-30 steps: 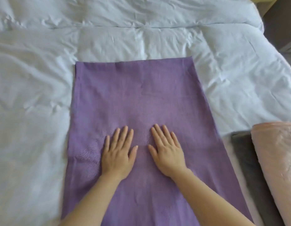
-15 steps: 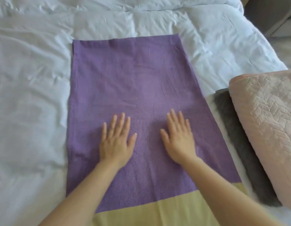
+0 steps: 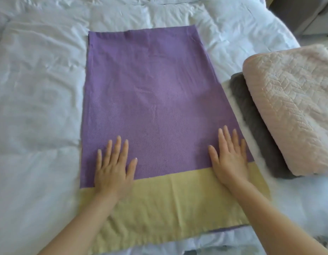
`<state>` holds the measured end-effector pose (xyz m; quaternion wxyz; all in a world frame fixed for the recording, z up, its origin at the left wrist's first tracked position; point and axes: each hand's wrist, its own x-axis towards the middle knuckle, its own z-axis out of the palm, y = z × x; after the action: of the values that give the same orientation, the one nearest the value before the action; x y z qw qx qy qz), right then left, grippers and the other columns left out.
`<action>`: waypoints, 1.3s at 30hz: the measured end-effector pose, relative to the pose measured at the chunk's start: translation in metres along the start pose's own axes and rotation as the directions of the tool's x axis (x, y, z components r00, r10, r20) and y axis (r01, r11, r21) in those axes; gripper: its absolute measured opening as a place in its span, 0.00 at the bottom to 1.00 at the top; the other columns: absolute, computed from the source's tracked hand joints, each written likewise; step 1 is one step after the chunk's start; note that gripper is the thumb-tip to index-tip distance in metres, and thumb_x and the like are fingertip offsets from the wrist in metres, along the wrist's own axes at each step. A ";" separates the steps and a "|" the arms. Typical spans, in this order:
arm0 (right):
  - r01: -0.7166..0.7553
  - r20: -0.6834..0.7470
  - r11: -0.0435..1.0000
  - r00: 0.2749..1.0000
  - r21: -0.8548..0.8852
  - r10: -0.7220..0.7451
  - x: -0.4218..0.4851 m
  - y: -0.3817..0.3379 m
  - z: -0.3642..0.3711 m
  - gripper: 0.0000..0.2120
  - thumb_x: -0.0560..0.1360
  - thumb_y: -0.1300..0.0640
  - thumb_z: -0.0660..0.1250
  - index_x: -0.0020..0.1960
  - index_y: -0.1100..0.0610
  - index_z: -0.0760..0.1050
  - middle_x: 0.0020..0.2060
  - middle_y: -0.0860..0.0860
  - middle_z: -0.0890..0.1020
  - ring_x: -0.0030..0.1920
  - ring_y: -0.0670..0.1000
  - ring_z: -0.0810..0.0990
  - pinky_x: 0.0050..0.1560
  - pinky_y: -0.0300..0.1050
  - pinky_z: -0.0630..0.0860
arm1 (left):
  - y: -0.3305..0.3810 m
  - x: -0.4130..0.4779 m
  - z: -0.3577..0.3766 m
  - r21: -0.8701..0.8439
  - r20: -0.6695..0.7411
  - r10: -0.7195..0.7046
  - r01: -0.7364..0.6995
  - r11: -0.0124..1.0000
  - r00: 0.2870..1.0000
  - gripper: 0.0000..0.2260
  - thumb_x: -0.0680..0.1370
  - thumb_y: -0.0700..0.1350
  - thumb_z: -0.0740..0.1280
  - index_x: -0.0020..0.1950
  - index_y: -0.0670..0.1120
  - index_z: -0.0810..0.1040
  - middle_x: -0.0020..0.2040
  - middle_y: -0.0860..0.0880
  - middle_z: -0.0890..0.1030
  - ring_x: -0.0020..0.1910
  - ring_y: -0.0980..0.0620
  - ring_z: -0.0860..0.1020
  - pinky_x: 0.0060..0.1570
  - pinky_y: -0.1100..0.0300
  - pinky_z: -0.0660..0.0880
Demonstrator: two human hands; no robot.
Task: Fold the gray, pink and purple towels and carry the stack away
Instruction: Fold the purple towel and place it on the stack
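Observation:
A purple towel [image 3: 150, 100] with a yellow band at its near end lies flat and lengthwise on the white bed. My left hand [image 3: 113, 168] presses flat on its near left part, fingers straight and spread. Flat too, my right hand [image 3: 229, 157] rests near the towel's right edge, across the line between purple and yellow. To the right, a folded pink towel [image 3: 292, 107] lies on top of a folded gray towel [image 3: 255, 124], whose left side sticks out from under it.
The white duvet [image 3: 40, 107] covers the bed on all sides of the towel, with wide room on the left. The bed's right edge and dark furniture [image 3: 303, 13] show at the top right corner.
Both hands have slid apart and toward me over the purple towel, the right one out to its right edge. The view has dropped, showing the yellow band and more of the folded stack.

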<state>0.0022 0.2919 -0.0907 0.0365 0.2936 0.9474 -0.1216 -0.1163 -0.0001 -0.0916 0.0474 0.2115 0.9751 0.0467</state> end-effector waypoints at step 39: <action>0.235 -0.030 0.968 0.971 -0.093 -0.239 0.000 0.031 -0.157 0.12 0.77 0.59 0.59 0.59 0.54 0.75 0.56 0.54 0.75 0.58 0.60 0.73 0.51 0.54 0.73 | -0.079 -0.011 -0.148 -0.326 -0.084 -0.099 0.067 0.943 0.991 0.07 0.77 0.43 0.64 0.53 0.51 0.76 0.51 0.52 0.77 0.49 0.45 0.78 0.43 0.55 0.71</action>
<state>0.0205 0.3564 0.0551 0.0151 0.1788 0.9807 -0.0770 -0.1548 -0.0870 0.0475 0.0348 0.1569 0.9635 0.2140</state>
